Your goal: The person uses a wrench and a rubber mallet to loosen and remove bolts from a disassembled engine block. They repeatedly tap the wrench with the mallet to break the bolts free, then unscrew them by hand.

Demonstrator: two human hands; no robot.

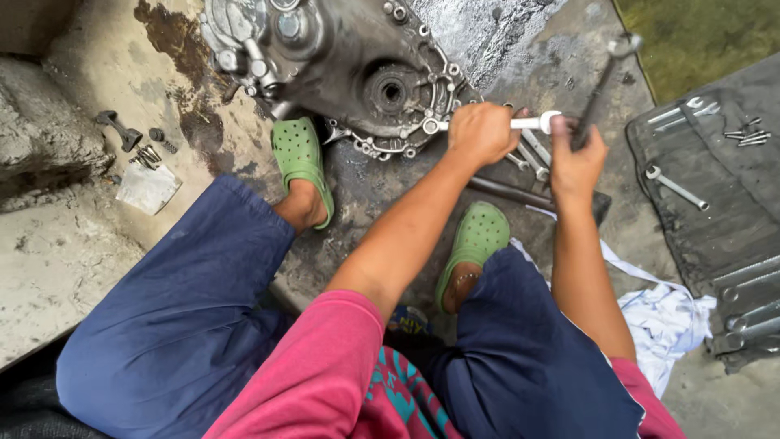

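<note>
The engine casing point(357, 73) lies on the oily concrete floor point(97, 244), just beyond the left hand's grip. That left hand point(481, 132) is closed round the socket wrench point(520, 123), whose head sits on a bolt at the casing's near edge. The right hand point(575, 154), touching the wrench's outer end, clasps a long spanner point(603, 85). Best to keep the socket square and pull steadily. Loose spanners point(532, 158) lie beneath both hands.
</note>
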